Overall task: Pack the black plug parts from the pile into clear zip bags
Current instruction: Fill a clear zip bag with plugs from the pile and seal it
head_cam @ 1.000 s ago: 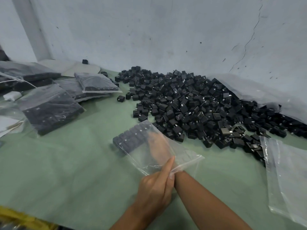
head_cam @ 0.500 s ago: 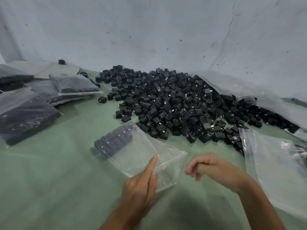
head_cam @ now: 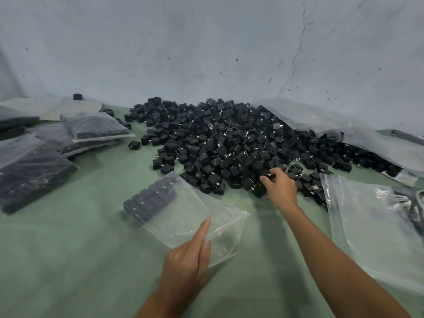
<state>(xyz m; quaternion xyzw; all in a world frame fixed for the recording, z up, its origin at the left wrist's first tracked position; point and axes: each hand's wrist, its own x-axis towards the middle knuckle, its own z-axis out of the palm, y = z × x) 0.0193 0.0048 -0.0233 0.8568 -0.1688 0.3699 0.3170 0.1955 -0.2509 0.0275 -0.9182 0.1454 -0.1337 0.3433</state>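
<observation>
A large pile of black plug parts [head_cam: 220, 143] covers the green table against the wall. A clear zip bag [head_cam: 183, 210] lies in front of it, with a row of black parts packed at its far left end. My left hand [head_cam: 188, 255] pinches the bag's near open edge between thumb and fingers. My right hand [head_cam: 278, 182] reaches into the front edge of the pile, its fingers curled around black plug parts [head_cam: 263, 177].
Several filled zip bags [head_cam: 91, 125] lie stacked at the left. Empty clear bags [head_cam: 371, 226] lie at the right, and a big plastic sheet [head_cam: 344, 125] lies behind the pile. A cracked grey wall [head_cam: 206, 47] bounds the back.
My right hand came out of the bag, moved right and forward, and now grasps parts at the pile's edge. My left hand kept hold of the bag's mouth.
</observation>
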